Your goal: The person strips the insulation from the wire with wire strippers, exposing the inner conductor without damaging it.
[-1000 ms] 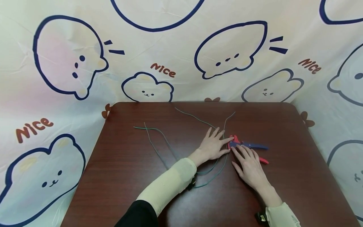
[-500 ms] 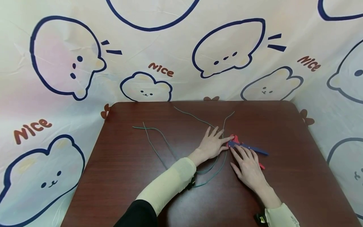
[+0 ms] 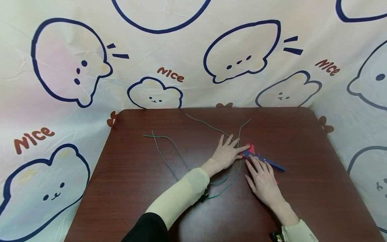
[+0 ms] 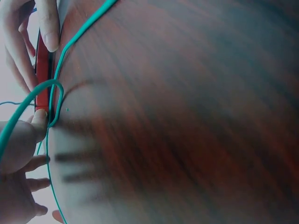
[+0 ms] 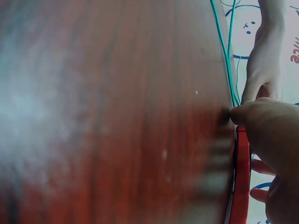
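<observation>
A red-and-blue wire stripper (image 3: 273, 164) lies on the table right of centre, its handles pointing right and toward the front. At its head my left hand (image 3: 223, 157) lies with fingers spread, thumb and index finger touching the red end. My right hand (image 3: 263, 183) rests on the tool's body with its fingers extended and slightly bent, partly covering the red handle. Green wire (image 3: 231, 184) passes beneath my left hand and by the tool's head. In the left wrist view the wire (image 4: 88, 24) bends beside the red tool side (image 4: 42, 70). Whether the jaws hold wire is hidden.
Two loose wire ends cross on the left of the brown table (image 3: 133, 188). Two more ends reach toward the back edge. A pale cloth (image 3: 193, 50) with cartoon bears hangs behind the table.
The wire stripper has turned clockwise: its blue handle has swung toward the front, and the red handle is now mostly behind my right hand. My left hand has stayed nearly still.
</observation>
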Action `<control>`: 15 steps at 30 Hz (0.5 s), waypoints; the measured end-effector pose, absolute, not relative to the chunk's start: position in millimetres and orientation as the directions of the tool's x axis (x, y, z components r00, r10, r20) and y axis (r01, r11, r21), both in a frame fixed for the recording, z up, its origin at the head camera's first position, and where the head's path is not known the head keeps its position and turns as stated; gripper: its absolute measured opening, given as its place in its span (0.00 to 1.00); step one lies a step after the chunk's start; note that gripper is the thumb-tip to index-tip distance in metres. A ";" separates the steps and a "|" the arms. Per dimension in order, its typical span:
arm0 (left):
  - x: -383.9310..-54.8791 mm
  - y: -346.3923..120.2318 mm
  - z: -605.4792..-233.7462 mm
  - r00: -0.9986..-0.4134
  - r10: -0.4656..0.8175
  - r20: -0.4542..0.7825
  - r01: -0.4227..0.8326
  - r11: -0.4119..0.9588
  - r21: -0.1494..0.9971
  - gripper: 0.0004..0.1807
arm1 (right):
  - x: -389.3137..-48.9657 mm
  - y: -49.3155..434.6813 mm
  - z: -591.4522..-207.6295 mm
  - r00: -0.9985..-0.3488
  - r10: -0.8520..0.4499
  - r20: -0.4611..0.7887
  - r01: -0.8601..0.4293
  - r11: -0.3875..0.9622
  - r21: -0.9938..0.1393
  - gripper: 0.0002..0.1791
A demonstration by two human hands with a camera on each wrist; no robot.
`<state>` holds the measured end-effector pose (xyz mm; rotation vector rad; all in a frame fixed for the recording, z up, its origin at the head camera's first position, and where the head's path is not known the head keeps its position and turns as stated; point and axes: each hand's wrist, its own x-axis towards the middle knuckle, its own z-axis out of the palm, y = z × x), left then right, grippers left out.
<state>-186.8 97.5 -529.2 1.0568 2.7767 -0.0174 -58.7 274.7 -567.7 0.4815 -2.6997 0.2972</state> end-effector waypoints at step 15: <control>-188.4 90.9 -535.0 -0.733 0.665 -0.145 0.663 0.746 0.068 0.39 | -73.9 287.0 -555.1 -0.883 -0.249 0.399 -0.342 0.922 -0.180 0.35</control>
